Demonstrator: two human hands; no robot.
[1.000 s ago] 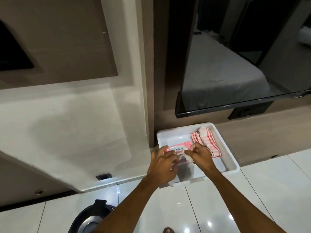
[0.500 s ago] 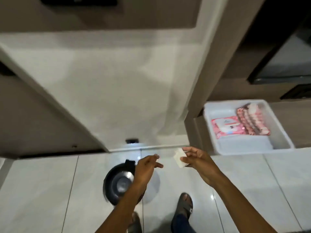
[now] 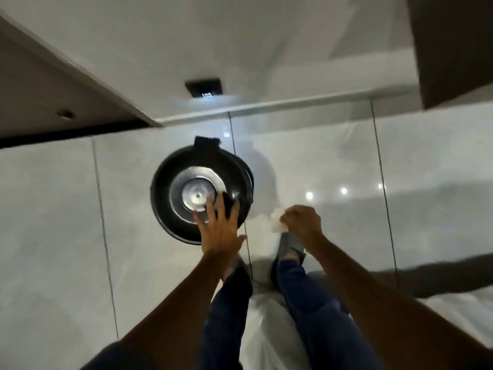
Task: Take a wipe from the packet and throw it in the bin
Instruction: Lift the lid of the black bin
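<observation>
A round black bin (image 3: pixel 170 182) with a shiny metal centre on its lid stands on the floor below me, lid closed. My left hand (image 3: pixel 218 225) hovers over the bin's near right edge with its fingers spread, holding nothing. To the right of the bin, my right hand (image 3: pixel 302 220) pinches a small white wipe (image 3: pixel 277 222). The wipe packet is out of view.
Glossy white floor tiles (image 3: pixel 320 161) lie all around. A white wall (image 3: pixel 186 49) with a dark socket (image 3: pixel 204 87) rises behind the bin, and a dark wooden panel (image 3: pixel 453 49) stands at the top right. My legs in blue jeans (image 3: pixel 301 303) and sandals stand just behind the bin.
The view has tilted down from the tray to the bin. Both hands came away from the packet, the right one carrying a wipe, and the left now reaches over the bin lid.
</observation>
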